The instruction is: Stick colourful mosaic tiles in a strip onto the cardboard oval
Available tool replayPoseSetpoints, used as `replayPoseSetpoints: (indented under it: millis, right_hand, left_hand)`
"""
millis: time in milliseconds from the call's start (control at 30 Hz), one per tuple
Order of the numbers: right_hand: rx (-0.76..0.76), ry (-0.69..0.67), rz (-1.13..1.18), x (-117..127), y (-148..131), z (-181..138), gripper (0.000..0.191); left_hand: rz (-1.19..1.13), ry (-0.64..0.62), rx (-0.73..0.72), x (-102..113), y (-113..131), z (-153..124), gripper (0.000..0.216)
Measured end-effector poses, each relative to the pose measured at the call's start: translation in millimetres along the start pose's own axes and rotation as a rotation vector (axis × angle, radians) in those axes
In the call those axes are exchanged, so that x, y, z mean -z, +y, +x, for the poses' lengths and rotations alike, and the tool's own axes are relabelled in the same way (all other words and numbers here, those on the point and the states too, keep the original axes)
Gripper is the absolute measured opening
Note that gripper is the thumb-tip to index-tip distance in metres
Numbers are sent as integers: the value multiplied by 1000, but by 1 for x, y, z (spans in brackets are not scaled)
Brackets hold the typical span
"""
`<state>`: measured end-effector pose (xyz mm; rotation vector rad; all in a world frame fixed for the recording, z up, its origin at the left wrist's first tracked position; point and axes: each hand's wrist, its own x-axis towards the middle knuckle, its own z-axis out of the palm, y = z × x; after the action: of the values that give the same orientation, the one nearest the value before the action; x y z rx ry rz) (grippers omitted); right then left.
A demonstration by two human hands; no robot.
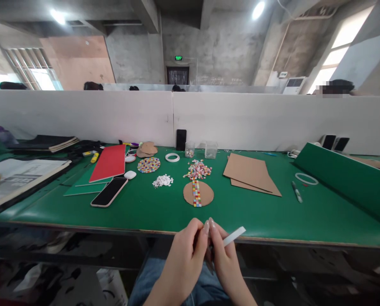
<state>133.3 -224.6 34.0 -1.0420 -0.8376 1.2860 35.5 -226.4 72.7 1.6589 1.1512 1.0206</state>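
My left hand [183, 259] and my right hand [223, 259] meet just below the front edge of the green table [272, 216], fingertips pressed together. A white strip [234, 236] sticks out to the right from between them, pinched by my right hand. What my left fingers pinch is too small to make out. Straight ahead on the table lies a round cardboard disc [198, 194] with a column of coloured mosaic tiles down its middle. Behind it sits a heap of coloured tiles [198, 169], and to the left a small pile of white tiles [162, 181].
A finished mosaic disc [148, 165], tape ring [172, 157], phone [109, 191], red sheet [109, 162] and two clear cups [210, 149] lie left and centre. Cardboard sheets [250, 173], a pen [296, 192] and a green board [345, 178] are right. A white partition [240, 119] backs the table.
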Motion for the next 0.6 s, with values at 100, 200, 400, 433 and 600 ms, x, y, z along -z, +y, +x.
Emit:
replayPoseSetpoints:
  millis: [100, 200, 400, 433, 600]
  right_hand:
    - [-28, 2, 71, -1, 1, 0, 50]
    - [-29, -4, 160, -3, 0, -1, 46]
    - [18, -90, 183, -4, 1, 1, 46]
    - [29, -93, 177, -4, 2, 2, 45]
    - [38, -133, 170, 1, 2, 9, 46]
  left_hand:
    - [-26, 15, -7, -1, -3, 1, 29]
    - [-100, 47, 20, -1, -5, 2, 31]
    - [-253, 84, 99, 4, -15, 10, 33]
    - [-229, 105, 94, 6, -20, 14, 33]
    - [43, 309, 24, 37, -62, 58, 29]
